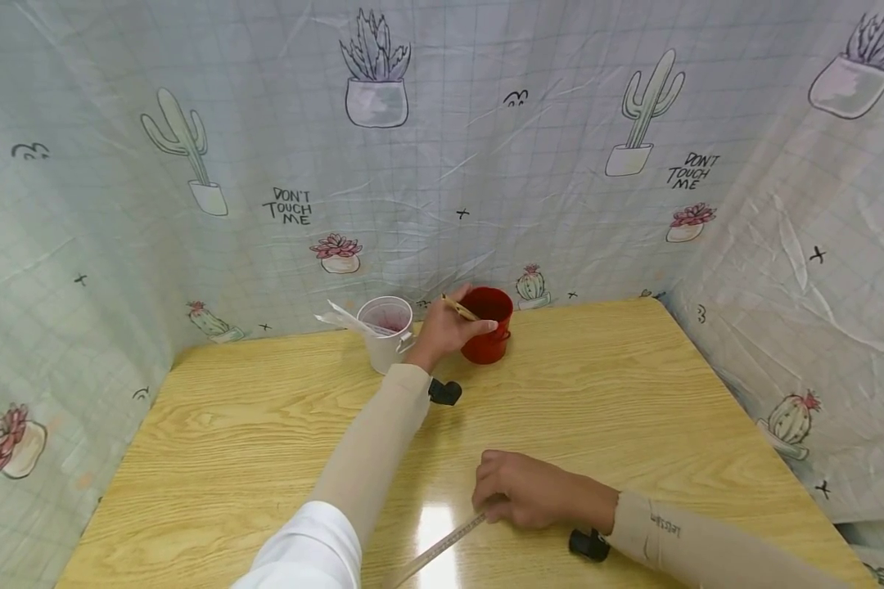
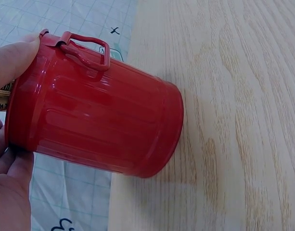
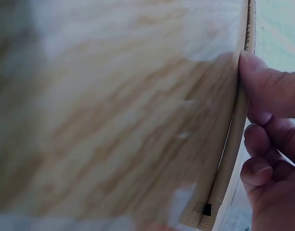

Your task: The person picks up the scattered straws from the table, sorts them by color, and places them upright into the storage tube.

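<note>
At the back of the table my left hand grips a small red bucket by its rim, fingers and thumb on either side. The left wrist view shows the bucket's ribbed wall and wire handle. Tan sticks with dark print show at its mouth between the fingers. Near the front, my right hand pinches a long, thin pair of wooden chopsticks with small print along them. They slant down toward the bottom edge. The thumb presses on the chopsticks in the right wrist view.
A white bucket stands left of the red one, with white plastic-wrapped things leaning out of it. A patterned curtain hangs behind and beside the wooden table. Black wrist devices sit on both wrists.
</note>
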